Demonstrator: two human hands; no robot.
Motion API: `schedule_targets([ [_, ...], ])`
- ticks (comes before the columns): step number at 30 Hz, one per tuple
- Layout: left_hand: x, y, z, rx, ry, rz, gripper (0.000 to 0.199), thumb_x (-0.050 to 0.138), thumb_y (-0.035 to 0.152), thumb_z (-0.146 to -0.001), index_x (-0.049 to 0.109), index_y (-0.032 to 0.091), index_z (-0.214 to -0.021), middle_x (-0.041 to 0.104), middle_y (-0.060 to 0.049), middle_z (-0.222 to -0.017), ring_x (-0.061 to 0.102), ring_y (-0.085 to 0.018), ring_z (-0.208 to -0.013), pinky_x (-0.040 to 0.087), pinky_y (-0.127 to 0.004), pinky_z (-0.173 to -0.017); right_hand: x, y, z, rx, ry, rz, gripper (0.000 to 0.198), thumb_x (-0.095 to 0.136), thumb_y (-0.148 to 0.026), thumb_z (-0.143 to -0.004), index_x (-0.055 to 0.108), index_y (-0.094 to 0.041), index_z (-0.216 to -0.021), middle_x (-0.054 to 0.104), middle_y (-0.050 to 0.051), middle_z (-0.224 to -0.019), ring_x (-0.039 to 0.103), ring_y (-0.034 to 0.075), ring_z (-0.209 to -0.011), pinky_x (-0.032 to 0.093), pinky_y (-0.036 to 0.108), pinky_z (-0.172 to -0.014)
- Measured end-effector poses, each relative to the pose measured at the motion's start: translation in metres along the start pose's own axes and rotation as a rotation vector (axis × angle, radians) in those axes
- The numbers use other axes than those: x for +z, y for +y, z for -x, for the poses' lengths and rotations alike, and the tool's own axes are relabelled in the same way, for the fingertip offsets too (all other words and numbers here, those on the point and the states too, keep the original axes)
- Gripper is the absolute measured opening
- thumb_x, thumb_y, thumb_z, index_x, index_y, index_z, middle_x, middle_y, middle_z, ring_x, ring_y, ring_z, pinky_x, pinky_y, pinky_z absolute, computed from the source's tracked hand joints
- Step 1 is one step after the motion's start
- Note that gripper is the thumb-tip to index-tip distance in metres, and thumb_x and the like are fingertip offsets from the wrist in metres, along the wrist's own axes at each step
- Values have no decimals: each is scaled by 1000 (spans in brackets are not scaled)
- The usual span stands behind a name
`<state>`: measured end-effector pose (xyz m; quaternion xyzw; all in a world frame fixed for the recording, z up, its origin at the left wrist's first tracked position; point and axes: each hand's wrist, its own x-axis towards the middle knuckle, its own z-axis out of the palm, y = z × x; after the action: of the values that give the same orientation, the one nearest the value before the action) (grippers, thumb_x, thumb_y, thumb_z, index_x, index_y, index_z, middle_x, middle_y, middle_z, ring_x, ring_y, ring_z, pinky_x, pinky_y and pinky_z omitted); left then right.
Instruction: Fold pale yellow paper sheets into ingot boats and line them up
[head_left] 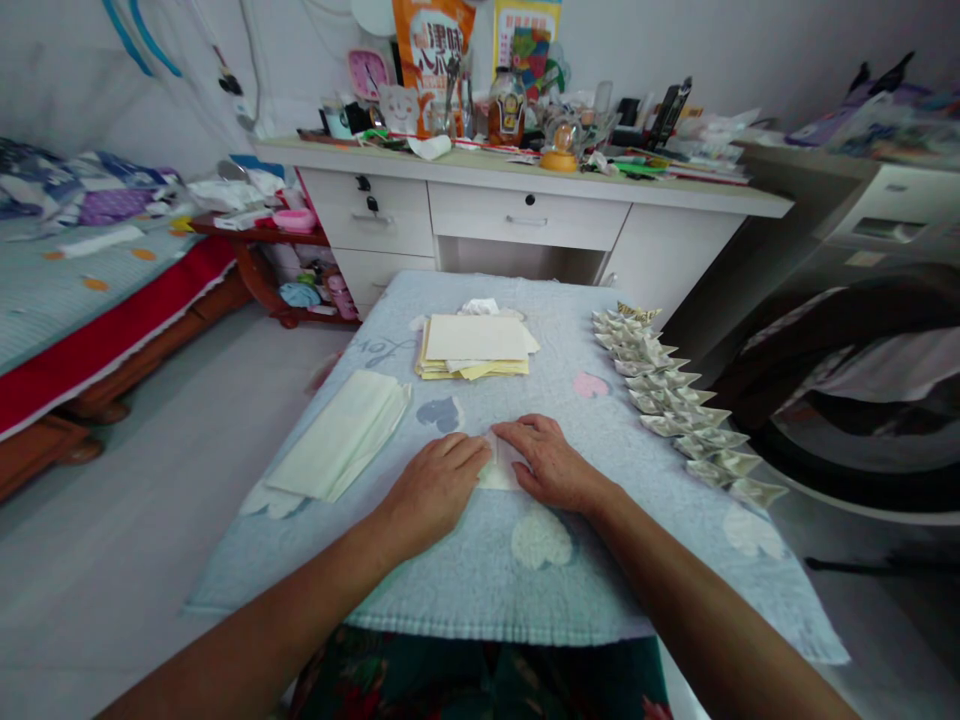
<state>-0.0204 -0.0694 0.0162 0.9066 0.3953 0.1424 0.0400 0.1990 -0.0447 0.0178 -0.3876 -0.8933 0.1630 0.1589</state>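
Observation:
A small folded piece of white paper (pixel 497 470) lies on the cloth-covered table in front of me, partly covered by my fingers. My left hand (pixel 439 488) holds down its left side, fingers close together at the edge. Over its upper right is my right hand (pixel 553 465), index finger along the top and thumb lower down, gripping the paper. Just beyond sits a stack of cream and yellow paper sheets (pixel 477 338). To the left rests a pile of long pale folded paper (pixel 337 435). Rows of folded paper boats (pixel 675 395) line the table's right side.
The table wears a light blue quilted cloth (pixel 450 590). Behind it stands a white desk (pixel 525 210) crowded with jars and bags. A bed (pixel 90 270) is at the left, and a front-loading washing machine (pixel 862 330) at the right.

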Motion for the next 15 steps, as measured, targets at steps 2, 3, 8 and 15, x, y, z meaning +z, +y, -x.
schedule_targets([
  [2, 5, 4, -5, 20, -54, 27, 26, 48, 15, -90, 59, 18, -113, 61, -7, -118, 52, -22, -107, 45, -39, -93, 0, 0, 0, 16, 0, -9, 60, 52, -10, -77, 43, -16, -136, 56, 10, -128, 41, 27, -115, 29, 45, -102],
  [3, 7, 5, -6, 20, -58, 33, 25, 48, 15, -90, 59, 17, -113, 62, -7, -117, 52, -22, -106, 45, -39, -93, 0, 1, 0, 23, -1, -12, 59, 52, -11, -78, 43, -16, -136, 57, 10, -127, 41, 27, -115, 29, 45, -102],
  [8, 11, 8, -4, 11, -29, 48, 24, 49, 16, -90, 60, 17, -111, 61, -8, -118, 52, -22, -108, 45, -40, -95, 0, 2, 2, 36, 0, -32, 59, 56, -19, -83, 39, -16, -139, 55, 12, -127, 40, 27, -116, 29, 46, -102],
  [15, 13, 7, -1, 5, 41, 111, 25, 51, 15, -88, 63, 18, -109, 63, -8, -117, 53, -22, -107, 46, -41, -95, 1, -1, 2, 30, 32, -44, 65, 57, -18, -82, 33, -18, -141, 52, 12, -131, 39, 27, -117, 29, 46, -101],
])
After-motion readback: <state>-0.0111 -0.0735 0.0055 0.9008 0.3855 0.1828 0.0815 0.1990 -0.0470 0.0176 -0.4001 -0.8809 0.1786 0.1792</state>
